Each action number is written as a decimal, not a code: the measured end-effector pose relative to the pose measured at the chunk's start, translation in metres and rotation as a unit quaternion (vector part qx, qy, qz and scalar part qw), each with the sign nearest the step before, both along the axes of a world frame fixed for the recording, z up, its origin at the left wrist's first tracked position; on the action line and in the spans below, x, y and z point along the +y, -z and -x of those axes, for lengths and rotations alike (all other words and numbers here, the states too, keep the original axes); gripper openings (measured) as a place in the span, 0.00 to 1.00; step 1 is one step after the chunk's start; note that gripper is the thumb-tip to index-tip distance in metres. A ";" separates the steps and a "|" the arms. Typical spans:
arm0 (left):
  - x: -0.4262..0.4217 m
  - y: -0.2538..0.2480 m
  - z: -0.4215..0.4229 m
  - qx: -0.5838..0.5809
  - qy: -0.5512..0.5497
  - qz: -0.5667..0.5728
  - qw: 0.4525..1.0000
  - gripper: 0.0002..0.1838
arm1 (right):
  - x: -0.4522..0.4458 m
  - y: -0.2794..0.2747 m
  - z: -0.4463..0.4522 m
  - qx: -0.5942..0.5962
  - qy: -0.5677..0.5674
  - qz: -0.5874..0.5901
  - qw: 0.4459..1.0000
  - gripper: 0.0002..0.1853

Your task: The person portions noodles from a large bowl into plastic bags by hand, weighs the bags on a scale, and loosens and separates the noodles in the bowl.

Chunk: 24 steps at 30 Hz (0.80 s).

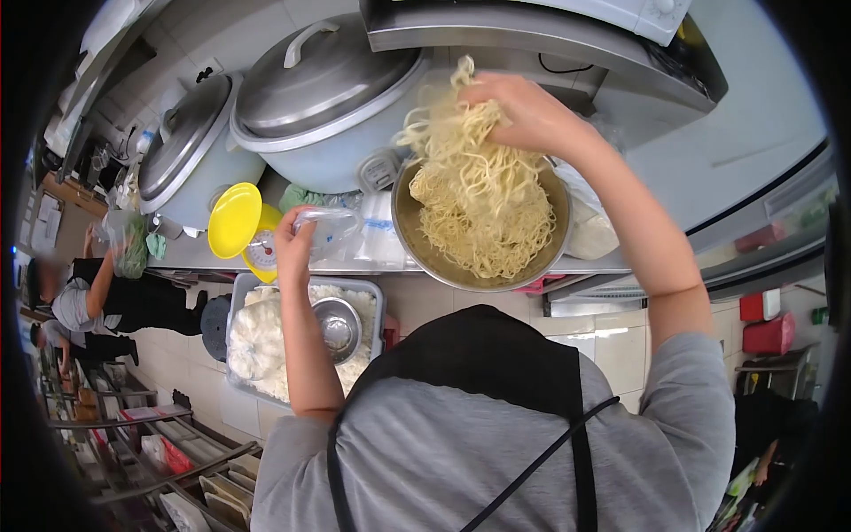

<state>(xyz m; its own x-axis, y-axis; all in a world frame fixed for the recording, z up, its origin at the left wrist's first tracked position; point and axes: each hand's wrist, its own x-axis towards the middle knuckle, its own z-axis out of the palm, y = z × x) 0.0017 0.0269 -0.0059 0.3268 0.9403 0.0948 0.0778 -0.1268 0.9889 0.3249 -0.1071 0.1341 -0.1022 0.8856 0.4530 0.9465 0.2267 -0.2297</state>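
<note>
A bundle of pale yellow noodles (483,164) hangs from my right hand (523,111), whose fingers are closed around its top. Below it, a metal bowl (408,239) holds more noodles of the same kind; the lifted strands run down into the heap. My left hand (294,244) is closed on the edge of a clear plastic bag (332,232), to the left of the bowl. Right behind that hand stands a yellow kitchen scale (260,253) with a round dial and a yellow pan (235,219).
Two large lidded cookers (324,89) stand at the back of the counter. Beneath the counter edge, a grey tub (378,306) holds white rice-like food and a metal bowl (338,328). A steel shelf (532,40) overhangs the back. Co-workers (89,297) stand at the far left.
</note>
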 end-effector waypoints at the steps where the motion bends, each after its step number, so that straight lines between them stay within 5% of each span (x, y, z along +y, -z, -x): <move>1: 0.002 -0.002 0.002 0.004 0.010 0.004 1.000 0.09 | 0.004 -0.002 0.002 -0.035 0.026 0.063 0.997 0.14; 8: 0.000 -0.005 0.008 -0.002 0.010 -0.004 1.000 0.09 | 0.003 -0.039 0.014 0.090 -0.046 -0.059 0.993 0.12; 10: -0.002 -0.007 0.009 0.012 -0.002 0.007 1.000 0.09 | 0.000 -0.043 0.021 0.210 -0.064 -0.041 0.975 0.10; 13: 0.001 0.001 0.012 -0.007 0.011 0.001 1.000 0.09 | 0.033 0.032 0.008 0.282 -0.080 -0.011 0.956 0.12; 14: 0.001 0.001 0.011 -0.008 0.012 0.000 1.000 0.09 | 0.031 0.051 0.017 0.195 0.028 0.053 0.979 0.16; 15: 0.001 0.002 0.010 0.005 0.014 0.004 1.000 0.09 | 0.037 0.059 0.022 0.111 0.014 0.203 0.973 0.20; 17: -0.001 0.003 0.009 0.020 0.016 0.010 1.000 0.09 | 0.029 0.075 0.024 0.031 -0.013 0.280 0.959 0.19; 20: -0.002 0.002 0.008 0.007 0.021 0.019 1.000 0.08 | 0.019 0.098 0.024 0.002 -0.004 0.173 0.985 0.22; 24: -0.004 0.010 0.008 0.003 0.028 0.028 0.999 0.09 | -0.018 0.117 0.069 -0.054 -0.038 0.489 0.870 0.24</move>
<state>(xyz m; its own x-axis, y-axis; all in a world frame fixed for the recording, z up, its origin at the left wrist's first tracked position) -0.0064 0.0234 -0.0162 0.3794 0.9243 0.0412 0.0780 -0.0764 0.9940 0.2564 -0.1247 0.0171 -0.1732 0.8305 -0.5294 0.9652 0.0362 -0.2589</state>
